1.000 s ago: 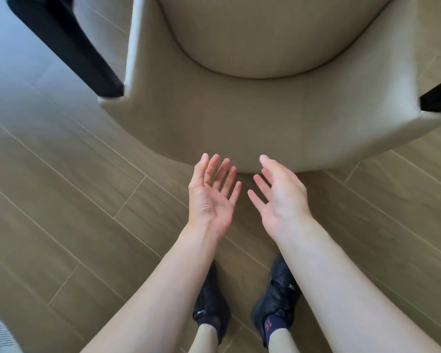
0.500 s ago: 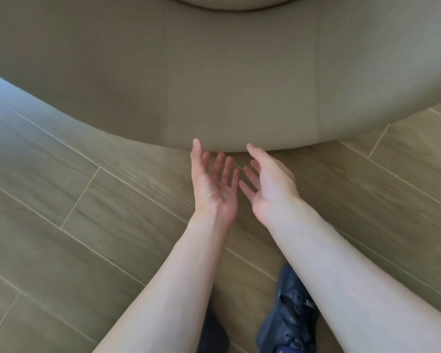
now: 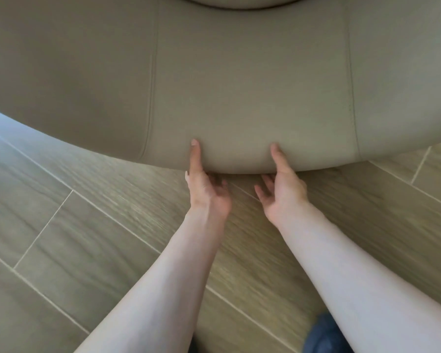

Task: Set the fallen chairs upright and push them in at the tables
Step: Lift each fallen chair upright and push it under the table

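Chair (image 3: 239, 85), beige, smooth matte upholstery with two stitched vertical seams, is lying on the wood-grain plank floor (image 3: 87, 238), its broad curved back filling the upper view. Left hand (image 3: 205, 186) and right hand (image 3: 282, 191) are both grasping the rounded lower edge between the seams, thumbs pressing the fabric face, fingers curling underneath. A dark blue shoe (image 3: 324, 335), blurred, is showing beside the right forearm.

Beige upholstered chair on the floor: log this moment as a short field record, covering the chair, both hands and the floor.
chair: beige upholstered chair, curved padded edge low over the floor
left hand: left hand, thumb on top of the edge, fingers tucked beneath
right hand: right hand, same hold
floor: wood-look plank floor
other: dark blue shoe at the bottom edge
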Motion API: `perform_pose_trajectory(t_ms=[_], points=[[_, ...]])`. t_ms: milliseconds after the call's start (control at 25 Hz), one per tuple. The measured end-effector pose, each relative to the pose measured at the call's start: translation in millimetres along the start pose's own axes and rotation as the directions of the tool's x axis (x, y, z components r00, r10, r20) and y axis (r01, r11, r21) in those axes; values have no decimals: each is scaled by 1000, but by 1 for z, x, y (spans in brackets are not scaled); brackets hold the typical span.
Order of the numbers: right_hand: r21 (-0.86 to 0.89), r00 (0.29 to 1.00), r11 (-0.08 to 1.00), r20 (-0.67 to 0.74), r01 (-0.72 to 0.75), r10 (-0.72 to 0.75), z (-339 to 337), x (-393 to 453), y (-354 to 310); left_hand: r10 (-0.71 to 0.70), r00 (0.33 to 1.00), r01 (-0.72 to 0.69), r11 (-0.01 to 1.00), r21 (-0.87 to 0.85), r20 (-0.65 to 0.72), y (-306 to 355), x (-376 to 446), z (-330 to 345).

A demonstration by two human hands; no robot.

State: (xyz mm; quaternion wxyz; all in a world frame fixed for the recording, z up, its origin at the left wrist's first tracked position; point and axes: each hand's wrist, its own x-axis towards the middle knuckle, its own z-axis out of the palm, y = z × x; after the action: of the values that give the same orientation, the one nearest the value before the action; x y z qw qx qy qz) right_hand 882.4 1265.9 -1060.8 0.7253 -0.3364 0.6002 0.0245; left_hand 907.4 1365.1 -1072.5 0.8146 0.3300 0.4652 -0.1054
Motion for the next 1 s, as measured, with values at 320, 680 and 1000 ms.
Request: perform_pose_trajectory(t_ms=[320,680,1000], points=[[211,998,977,55,-22,11,6,12,-4,-87,996,86,996,-35,-32,12,5,5],[164,1000,986,18,-12,9,-24,-39,-35,-135,982,140,990,30,-130,8,-77,22],[82,996,995,-73,-52,59,-47,-202,-79,-161,960,179,982,58,-229,64,-236,36]])
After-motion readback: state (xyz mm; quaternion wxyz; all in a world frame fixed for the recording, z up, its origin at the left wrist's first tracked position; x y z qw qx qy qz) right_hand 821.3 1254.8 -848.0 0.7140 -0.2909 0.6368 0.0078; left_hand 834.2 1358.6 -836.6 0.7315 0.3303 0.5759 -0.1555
